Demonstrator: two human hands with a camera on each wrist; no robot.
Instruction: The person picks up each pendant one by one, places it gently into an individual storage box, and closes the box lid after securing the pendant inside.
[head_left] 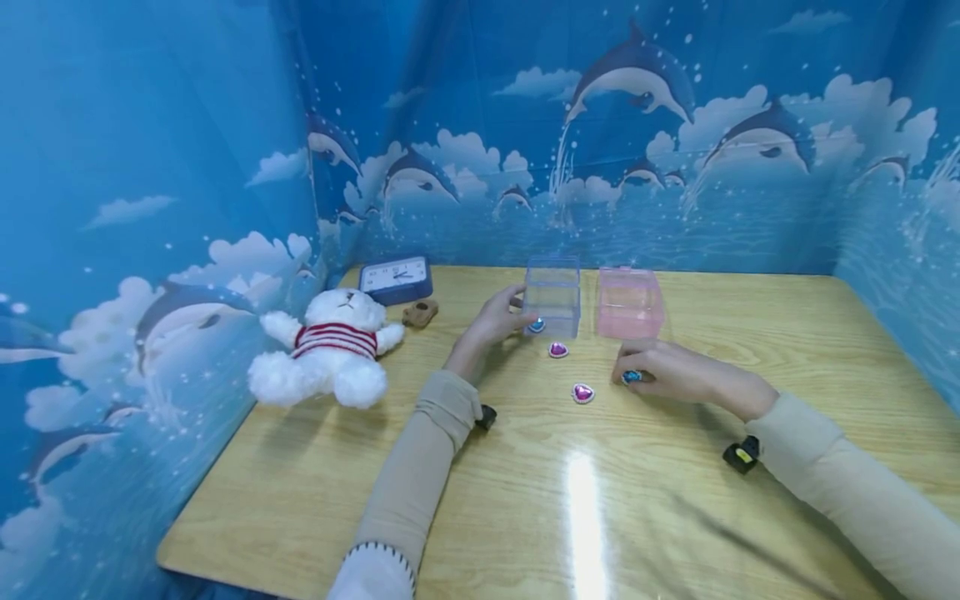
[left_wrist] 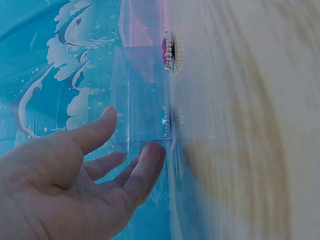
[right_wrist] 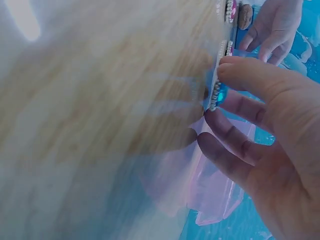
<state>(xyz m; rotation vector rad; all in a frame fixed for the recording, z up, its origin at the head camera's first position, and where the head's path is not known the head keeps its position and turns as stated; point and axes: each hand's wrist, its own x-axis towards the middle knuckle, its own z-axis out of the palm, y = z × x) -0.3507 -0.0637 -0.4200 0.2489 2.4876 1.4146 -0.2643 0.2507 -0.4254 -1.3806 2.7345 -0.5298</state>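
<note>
Down low at the worktop (head_left: 517, 500), a blue bead-rimmed jewel (head_left: 632, 377) was pinched between thumb and fingers of the right hand (head_left: 667, 367), gripped by its rim, seemingly because so flat a piece was best caught there! Across at the clear blue box (head_left: 553, 300), the left hand (head_left: 497, 317) was held loosely spread beside it, perhaps as a steadying guard, though contact could not be confirmed. Two magenta heart jewels (head_left: 582, 393) were set between the hands, apparently for easy reach, with the clear pink box (head_left: 630, 304) placed just beyond the right.
</note>
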